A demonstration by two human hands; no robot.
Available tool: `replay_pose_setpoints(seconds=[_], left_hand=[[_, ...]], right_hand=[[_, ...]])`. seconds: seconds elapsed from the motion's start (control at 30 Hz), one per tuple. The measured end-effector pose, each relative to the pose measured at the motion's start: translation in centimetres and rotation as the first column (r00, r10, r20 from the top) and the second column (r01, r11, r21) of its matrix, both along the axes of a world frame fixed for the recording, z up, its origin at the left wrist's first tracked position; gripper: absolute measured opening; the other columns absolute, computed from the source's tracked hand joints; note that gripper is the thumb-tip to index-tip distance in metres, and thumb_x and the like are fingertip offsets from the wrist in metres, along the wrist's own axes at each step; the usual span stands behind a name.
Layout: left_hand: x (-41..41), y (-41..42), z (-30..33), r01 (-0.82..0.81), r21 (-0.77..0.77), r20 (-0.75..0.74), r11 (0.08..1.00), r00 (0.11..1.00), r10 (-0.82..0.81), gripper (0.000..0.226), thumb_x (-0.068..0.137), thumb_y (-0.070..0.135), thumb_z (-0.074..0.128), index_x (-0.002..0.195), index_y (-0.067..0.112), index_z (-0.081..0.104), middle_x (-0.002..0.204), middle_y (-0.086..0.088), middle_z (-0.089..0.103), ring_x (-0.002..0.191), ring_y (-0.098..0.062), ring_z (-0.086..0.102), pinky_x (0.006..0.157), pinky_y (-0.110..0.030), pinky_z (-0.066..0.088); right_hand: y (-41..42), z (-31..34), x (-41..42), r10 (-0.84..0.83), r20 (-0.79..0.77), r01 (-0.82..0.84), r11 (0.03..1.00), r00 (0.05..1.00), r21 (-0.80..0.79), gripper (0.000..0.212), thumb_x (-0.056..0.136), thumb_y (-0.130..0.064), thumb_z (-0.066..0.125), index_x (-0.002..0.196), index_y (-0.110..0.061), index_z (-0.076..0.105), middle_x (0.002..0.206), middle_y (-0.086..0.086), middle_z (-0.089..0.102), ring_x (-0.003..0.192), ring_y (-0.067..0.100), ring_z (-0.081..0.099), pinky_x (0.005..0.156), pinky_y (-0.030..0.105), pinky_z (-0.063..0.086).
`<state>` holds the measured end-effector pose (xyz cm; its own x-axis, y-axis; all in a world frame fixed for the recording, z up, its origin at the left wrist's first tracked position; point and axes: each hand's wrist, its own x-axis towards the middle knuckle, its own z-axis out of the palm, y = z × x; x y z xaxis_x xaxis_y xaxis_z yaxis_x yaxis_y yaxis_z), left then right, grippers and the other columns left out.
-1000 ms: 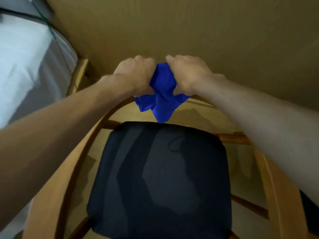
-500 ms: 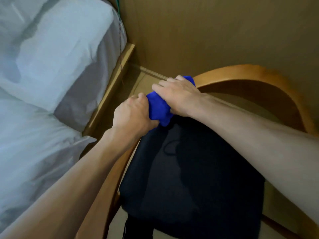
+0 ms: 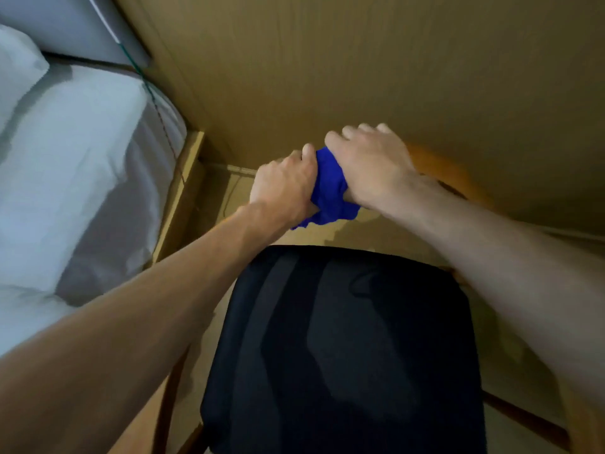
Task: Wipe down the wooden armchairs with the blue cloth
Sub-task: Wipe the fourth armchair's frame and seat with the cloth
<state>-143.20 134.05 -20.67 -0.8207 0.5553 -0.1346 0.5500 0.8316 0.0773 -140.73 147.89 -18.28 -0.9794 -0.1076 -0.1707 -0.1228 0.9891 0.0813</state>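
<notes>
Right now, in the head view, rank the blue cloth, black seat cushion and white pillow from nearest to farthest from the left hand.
1. Blue cloth: held in the left hand.
2. Black seat cushion: below, toward the viewer.
3. White pillow: far upper left, on the bed.

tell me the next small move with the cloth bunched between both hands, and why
Probably slide the bunched blue cloth rightward along the curved wooden chair back rail. Both the left hand and right hand hold it at the rail's top, and bare wood extends to the right.
</notes>
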Motion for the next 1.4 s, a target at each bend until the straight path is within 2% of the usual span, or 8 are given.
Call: replay_pose_setpoints(seconds=[0.1,0.3,0.43,0.6,0.73,1.0,1.17,1.4], left_hand=[[-0.4,5.2,1.3,0.108,-0.018,0.034,0.994,0.994,-0.107,0.056,0.073,0.025,0.076,0.113,0.01,0.04,0.098,-0.006,0.056,0.081,-0.026,0.06,0.067,-0.039,0.053],[1.6,13.6,2.1,0.427,-0.264,-0.094,0.865,0.881,-0.464,0.056,0.07,0.021,0.076,0.111,0.01,0.04,0.104,-0.01,0.054,0.093,-0.029,0.056,0.076,-0.037,0.043],[5.5,20.0,0.8,0.606,-0.373,-0.089,0.702,0.73,-0.677,0.046,0.078,0.018,0.067,0.118,0.013,0.044,0.112,-0.008,0.057,0.1,-0.027,0.056,0.075,-0.034,0.037],[14.0,25.6,-2.4,0.735,-0.324,0.035,0.596,0.638,-0.769,0.048,0.08,0.017,0.063,0.122,0.011,0.042,0.12,-0.009,0.054,0.109,-0.029,0.053,0.088,-0.038,0.038],[19.3,25.8,-2.9,0.867,-0.228,-0.011,0.443,0.453,-0.891,0.063,0.067,0.024,0.069,0.119,0.006,0.041,0.115,-0.012,0.051,0.102,-0.032,0.051,0.091,-0.043,0.039],[31.6,24.6,-1.5,0.983,-0.18,0.034,0.047,0.054,-0.998,0.069,0.065,0.023,0.075,0.124,0.004,0.044,0.123,-0.018,0.052,0.112,-0.039,0.048,0.106,-0.056,0.03],[37.6,22.5,-0.5,0.985,-0.108,0.104,-0.137,-0.125,-0.987,0.057,0.07,0.019,0.071,0.118,0.003,0.044,0.117,-0.019,0.051,0.109,-0.038,0.048,0.107,-0.057,0.026],[42.1,20.1,-1.2,0.968,-0.034,0.163,-0.248,-0.239,-0.957,0.044,0.082,0.019,0.061,0.122,0.01,0.045,0.118,-0.008,0.054,0.11,-0.03,0.05,0.109,-0.049,0.025]], right_hand=[[5.1,0.4,2.4,-0.195,0.031,0.197,0.962,0.98,-0.188,0.061,0.071,-0.024,0.081,0.119,-0.016,0.044,0.102,0.003,0.051,0.105,0.028,0.055,0.08,0.034,0.03],[11.3,-2.0,8.9,-0.507,0.078,0.492,0.769,0.858,-0.41,0.057,0.074,-0.027,0.082,0.115,-0.014,0.045,0.112,0.006,0.06,0.105,0.03,0.059,0.077,0.033,0.033],[14.7,-4.3,14.6,-0.644,0.195,0.67,0.682,0.74,-0.293,0.054,0.082,-0.02,0.074,0.125,-0.013,0.041,0.122,0.008,0.057,0.112,0.029,0.058,0.081,0.035,0.039],[17.0,-4.6,23.4,-0.751,0.244,0.789,0.593,0.613,-0.157,0.067,0.078,-0.052,0.07,0.126,-0.014,0.041,0.124,0.005,0.056,0.114,0.024,0.055,0.091,0.034,0.038],[15.3,-3.3,31.9,-0.835,0.147,0.831,0.476,0.53,-0.289,0.081,0.07,-0.062,0.071,0.128,-0.014,0.04,0.116,0.004,0.057,0.101,0.023,0.058,0.083,0.033,0.041],[8.8,-2.5,45.0,-0.92,0.257,0.914,0.195,0.296,-0.355,0.105,0.068,-0.062,0.073,0.148,-0.017,0.022,0.125,-0.001,0.05,0.108,0.017,0.055,0.085,0.027,0.042],[5.0,-1.7,50.2,-0.887,0.43,0.933,0.002,0.168,-0.36,0.096,0.07,-0.059,0.073,0.143,-0.017,0.027,0.119,-0.007,0.05,0.101,0.013,0.056,0.078,0.024,0.048],[2.5,-1.7,53.6,-0.82,0.572,0.936,-0.191,0.013,-0.296,0.042,0.081,-0.027,0.073,0.108,-0.021,0.041,0.087,-0.009,0.055,0.082,0.018,0.062,0.061,0.02,0.032]])
